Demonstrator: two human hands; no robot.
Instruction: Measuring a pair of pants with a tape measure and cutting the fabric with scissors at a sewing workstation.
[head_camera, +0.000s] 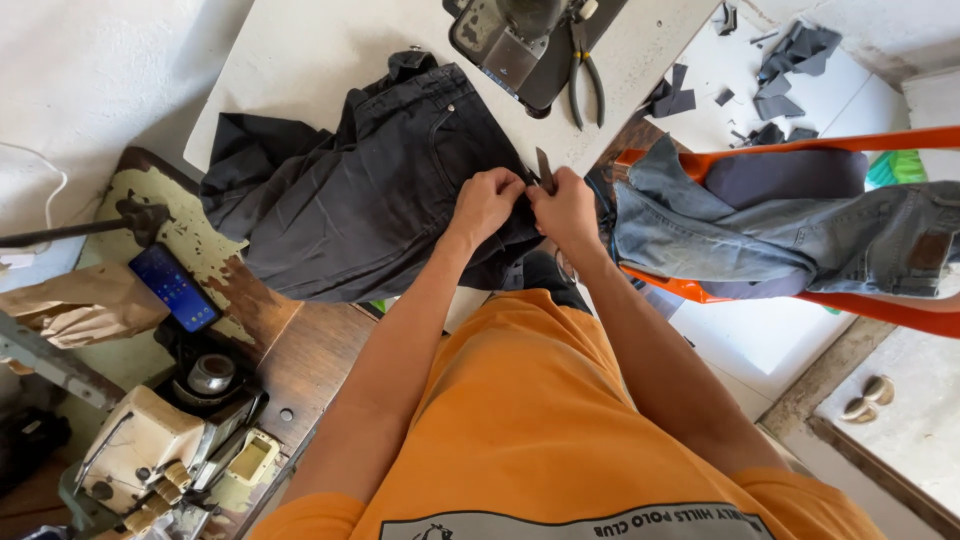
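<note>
A pair of black jeans (380, 180) lies spread over the white sewing table (300, 50). My left hand (487, 203) pinches the edge of the black fabric. My right hand (566, 208) is right beside it, fingers closed on the same edge and on a thin dark blade-like tool (544, 168) that sticks up between the two hands. What the tool is exactly I cannot tell.
A sewing machine (520, 40) stands at the table's far end with pliers (585, 70) beside it. Blue jeans (780, 230) hang over an orange chair (900, 140) on the right. A phone (173, 287) and an old machine (160, 450) sit on the left bench. Fabric scraps (790, 60) litter the floor.
</note>
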